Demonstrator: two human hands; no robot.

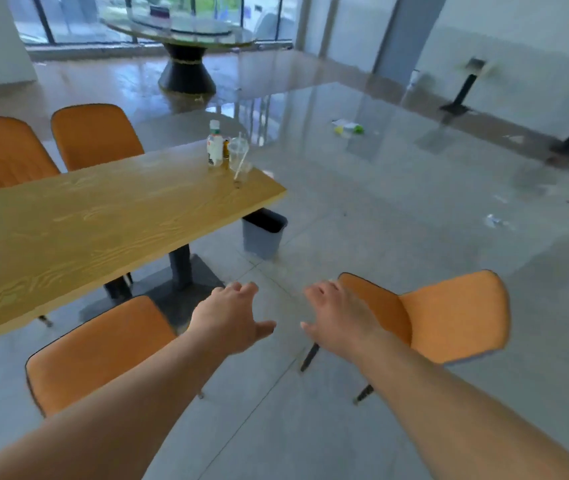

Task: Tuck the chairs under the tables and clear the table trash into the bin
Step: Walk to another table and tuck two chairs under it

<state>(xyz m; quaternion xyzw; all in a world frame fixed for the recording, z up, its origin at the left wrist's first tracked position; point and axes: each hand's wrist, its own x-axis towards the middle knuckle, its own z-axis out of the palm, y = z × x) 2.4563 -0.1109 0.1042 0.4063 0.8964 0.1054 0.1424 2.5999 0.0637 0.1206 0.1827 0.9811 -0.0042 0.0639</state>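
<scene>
A long wooden table (pixel 85 223) runs from the left to the middle. Near its far right corner stand a white bottle (pixel 214 147), a small amber bottle (pixel 226 150) and a clear plastic cup with a straw (pixel 239 155). A grey bin (pixel 264 233) sits on the floor under that corner. One orange chair (pixel 449 313) stands pulled out to the right, turned away from the table. Another orange chair (pixel 99 348) stands close to the table's near edge. My left hand (pixel 232 318) and my right hand (pixel 336 315) reach forward, fingers spread, holding nothing; the right hand overlaps the pulled-out chair's back edge.
Two more orange chairs (pixel 97 135) stand on the table's far side at the left. A round glass table (pixel 186 32) on a dark pedestal is by the windows. Litter (pixel 348 128) lies on the glossy floor, and black-legged tables (pixel 459 95) line the right wall.
</scene>
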